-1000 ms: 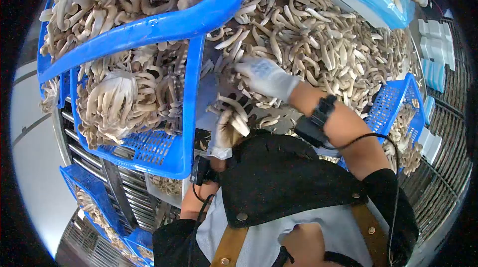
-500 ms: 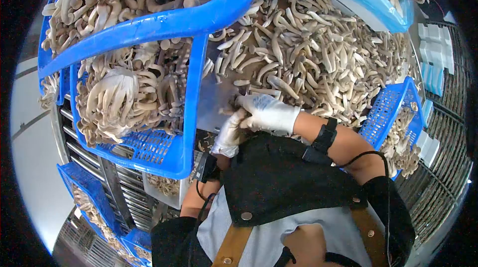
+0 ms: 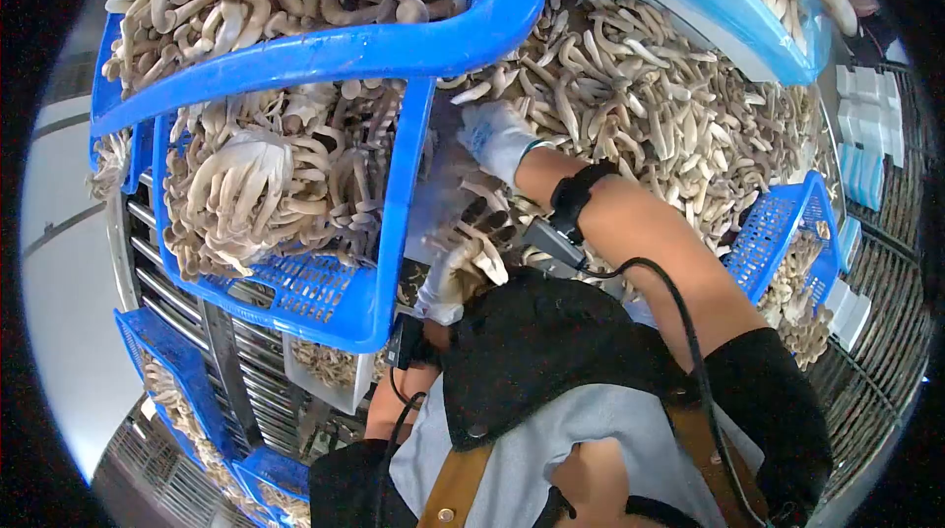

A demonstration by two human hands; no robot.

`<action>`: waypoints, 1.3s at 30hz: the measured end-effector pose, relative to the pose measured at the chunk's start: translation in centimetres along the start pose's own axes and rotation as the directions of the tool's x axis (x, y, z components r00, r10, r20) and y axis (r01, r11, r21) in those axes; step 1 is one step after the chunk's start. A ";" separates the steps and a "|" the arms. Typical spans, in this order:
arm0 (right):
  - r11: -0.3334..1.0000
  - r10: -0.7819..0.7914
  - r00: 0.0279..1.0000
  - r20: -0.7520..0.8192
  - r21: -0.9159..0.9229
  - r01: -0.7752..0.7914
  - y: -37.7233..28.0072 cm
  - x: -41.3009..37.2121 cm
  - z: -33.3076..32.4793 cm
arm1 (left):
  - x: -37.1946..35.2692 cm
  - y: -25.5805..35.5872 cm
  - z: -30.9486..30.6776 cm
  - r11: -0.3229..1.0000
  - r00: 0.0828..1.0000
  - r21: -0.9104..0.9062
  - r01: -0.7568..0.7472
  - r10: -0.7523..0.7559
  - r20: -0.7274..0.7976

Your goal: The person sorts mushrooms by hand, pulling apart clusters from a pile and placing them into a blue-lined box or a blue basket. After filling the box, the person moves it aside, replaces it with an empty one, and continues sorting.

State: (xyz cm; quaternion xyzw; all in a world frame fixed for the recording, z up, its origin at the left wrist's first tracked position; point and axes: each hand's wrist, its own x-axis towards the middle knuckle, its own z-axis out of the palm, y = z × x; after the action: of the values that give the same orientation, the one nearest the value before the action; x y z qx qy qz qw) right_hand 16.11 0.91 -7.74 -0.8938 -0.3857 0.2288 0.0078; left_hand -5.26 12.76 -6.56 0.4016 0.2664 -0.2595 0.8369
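At the near edge of the mushroom pile [image 3: 640, 105], left hand [image 3: 448, 282] clenched round a mushroom bunch [image 3: 477, 233], stems pointing toward the right hand [image 3: 497, 139] (gloved, grip unclear). That hand sits just beyond, on loose mushrooms beside the blue basket [image 3: 394, 223].

Mushroom bunch [image 3: 479, 250] — pale, long-stemmed, held upright; mushroom pile [image 3: 679, 105] heaped loose.

Two stacked blue baskets [image 3: 394, 233] of clustered mushrooms stand left over a roller rack [image 3: 187, 316]; a smaller blue basket [image 3: 770, 223] sits right, near stacked white trays [image 3: 866, 100]
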 end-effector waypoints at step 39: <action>0.754 -0.034 0.920 -0.390 0.594 0.280 -1.0 -15.4 3.3 | 5.7 -2.4 0.8 0.946 0.998 -0.325 0.009 -0.029 -0.056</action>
State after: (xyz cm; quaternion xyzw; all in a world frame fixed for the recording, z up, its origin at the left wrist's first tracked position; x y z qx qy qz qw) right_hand 4.81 -9.62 -4.30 -0.8271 -0.3516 0.1794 0.4002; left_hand -2.50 9.54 -11.12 0.2637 0.3343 -0.2079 0.8806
